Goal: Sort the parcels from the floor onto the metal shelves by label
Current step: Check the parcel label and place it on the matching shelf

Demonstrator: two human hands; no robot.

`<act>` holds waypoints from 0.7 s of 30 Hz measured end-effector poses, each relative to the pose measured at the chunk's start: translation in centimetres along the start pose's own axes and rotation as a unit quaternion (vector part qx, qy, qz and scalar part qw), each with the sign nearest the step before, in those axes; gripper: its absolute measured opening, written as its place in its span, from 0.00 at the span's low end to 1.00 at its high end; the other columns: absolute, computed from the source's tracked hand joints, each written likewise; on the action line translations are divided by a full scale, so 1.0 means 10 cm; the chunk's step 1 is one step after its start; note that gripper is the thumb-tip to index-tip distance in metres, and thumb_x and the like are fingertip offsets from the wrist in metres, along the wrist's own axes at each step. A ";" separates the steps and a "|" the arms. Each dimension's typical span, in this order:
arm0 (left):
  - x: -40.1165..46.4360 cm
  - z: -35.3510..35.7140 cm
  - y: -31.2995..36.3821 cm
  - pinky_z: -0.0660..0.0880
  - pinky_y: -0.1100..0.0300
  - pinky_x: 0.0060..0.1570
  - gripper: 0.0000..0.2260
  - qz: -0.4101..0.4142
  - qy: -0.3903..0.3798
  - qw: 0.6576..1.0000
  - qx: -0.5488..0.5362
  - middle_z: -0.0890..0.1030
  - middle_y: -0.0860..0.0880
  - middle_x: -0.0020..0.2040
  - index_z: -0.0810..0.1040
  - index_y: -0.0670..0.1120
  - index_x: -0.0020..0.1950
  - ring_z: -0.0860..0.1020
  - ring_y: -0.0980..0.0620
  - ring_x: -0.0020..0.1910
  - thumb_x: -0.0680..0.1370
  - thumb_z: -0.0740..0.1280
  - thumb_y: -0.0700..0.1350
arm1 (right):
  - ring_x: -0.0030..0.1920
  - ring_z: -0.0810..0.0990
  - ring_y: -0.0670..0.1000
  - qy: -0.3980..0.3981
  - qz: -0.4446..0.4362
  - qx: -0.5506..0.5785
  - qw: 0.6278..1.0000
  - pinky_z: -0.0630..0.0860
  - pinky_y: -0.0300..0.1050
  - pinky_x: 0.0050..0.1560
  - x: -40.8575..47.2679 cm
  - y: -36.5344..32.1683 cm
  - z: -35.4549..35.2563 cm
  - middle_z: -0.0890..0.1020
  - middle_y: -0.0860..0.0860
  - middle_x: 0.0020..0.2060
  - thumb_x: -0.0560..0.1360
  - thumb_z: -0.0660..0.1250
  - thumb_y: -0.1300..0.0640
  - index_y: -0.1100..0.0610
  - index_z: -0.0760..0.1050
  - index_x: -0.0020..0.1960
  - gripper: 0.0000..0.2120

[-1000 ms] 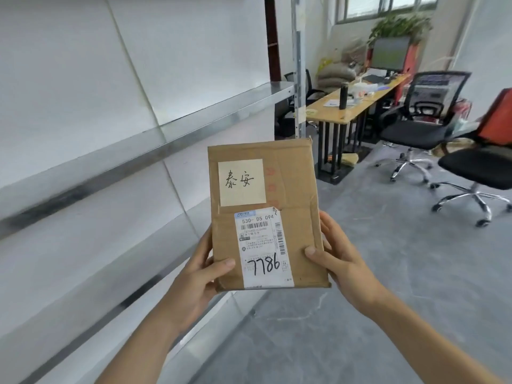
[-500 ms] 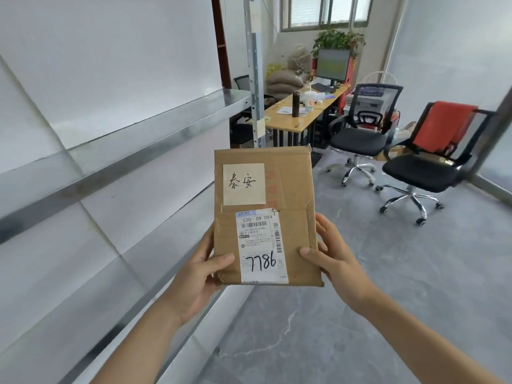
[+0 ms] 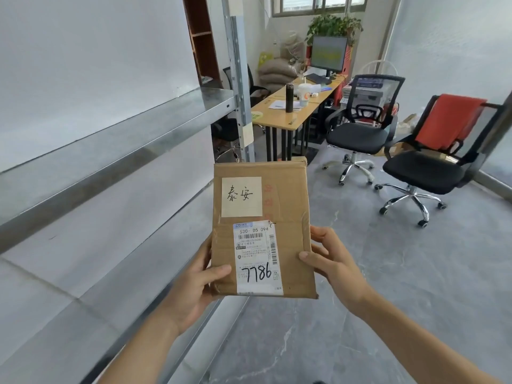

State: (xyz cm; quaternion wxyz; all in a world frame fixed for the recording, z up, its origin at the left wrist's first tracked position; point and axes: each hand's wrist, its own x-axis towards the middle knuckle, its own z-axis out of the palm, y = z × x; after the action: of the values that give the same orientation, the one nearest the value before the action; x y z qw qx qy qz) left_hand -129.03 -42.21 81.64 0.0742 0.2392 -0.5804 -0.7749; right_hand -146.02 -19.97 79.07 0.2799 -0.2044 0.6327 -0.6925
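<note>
Cardboard parcel (image 3: 263, 228): gripped between left hand (image 3: 194, 289) and right hand (image 3: 332, 261); metal shelves (image 3: 110, 151) to left hand's left.

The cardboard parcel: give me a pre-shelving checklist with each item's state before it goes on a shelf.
1. Grip: left hand and right hand both hold the cardboard parcel at its lower edges: ok.
2. Handwritten note facing the camera, readable: ok.
3. Shipping label unobstructed, 7786 visible: ok.
4. Upper metal shelf bare where visible: ok.
5. Matching shelf label: cannot tell, none legible.
6. Parcel intact: creased, closed: ok.
</note>
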 end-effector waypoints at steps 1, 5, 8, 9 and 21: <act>0.11 0.04 -0.01 0.76 0.34 0.66 0.29 -0.003 0.007 1.000 0.003 0.86 0.52 0.66 0.78 0.65 0.68 0.86 0.45 0.62 0.79 0.66 0.33 | 0.68 0.81 0.50 -0.005 0.008 0.000 1.000 0.81 0.53 0.63 0.12 0.00 -0.08 0.83 0.46 0.67 0.78 0.72 0.63 0.56 0.75 0.65 0.17; 0.55 0.20 -0.04 0.77 0.33 0.66 0.30 -0.014 0.045 0.999 0.000 0.85 0.52 0.67 0.74 0.64 0.72 0.85 0.44 0.63 0.80 0.64 0.32 | 0.57 0.87 0.51 -0.030 0.040 -0.029 0.998 0.83 0.45 0.53 0.65 -0.09 -0.40 0.88 0.50 0.57 0.81 0.69 0.64 0.55 0.75 0.62 0.12; 0.85 0.34 -0.02 0.76 0.31 0.66 0.31 -0.018 0.066 0.998 -0.006 0.85 0.52 0.67 0.74 0.64 0.73 0.84 0.41 0.64 0.78 0.69 0.34 | 0.58 0.86 0.51 -0.044 0.054 -0.046 0.996 0.83 0.50 0.57 1.05 -0.19 -0.58 0.86 0.47 0.60 0.80 0.70 0.63 0.55 0.75 0.60 0.11; 0.93 0.37 -0.01 0.76 0.30 0.65 0.32 -0.018 0.074 0.997 -0.008 0.84 0.52 0.68 0.74 0.64 0.74 0.83 0.40 0.65 0.76 0.70 0.35 | 0.58 0.86 0.52 -0.049 0.057 -0.051 0.996 0.84 0.52 0.57 1.18 -0.23 -0.64 0.85 0.45 0.60 0.80 0.70 0.63 0.56 0.76 0.59 0.09; 1.51 -0.06 0.05 0.78 0.29 0.61 0.22 -0.034 0.225 0.974 0.014 0.86 0.51 0.64 0.78 0.55 0.70 0.82 0.39 0.64 0.81 0.66 0.35 | 0.59 0.84 0.54 -0.138 0.112 -0.120 0.977 0.87 0.55 0.54 2.38 -0.05 -0.33 0.80 0.54 0.60 0.80 0.71 0.58 0.45 0.68 0.78 0.29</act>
State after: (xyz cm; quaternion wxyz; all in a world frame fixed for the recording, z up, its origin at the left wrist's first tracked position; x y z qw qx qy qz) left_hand -142.05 -48.85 77.70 0.1729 0.4277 -0.5515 -0.6950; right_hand -166.25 -32.76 77.48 0.4135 -0.2579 0.6851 -0.5414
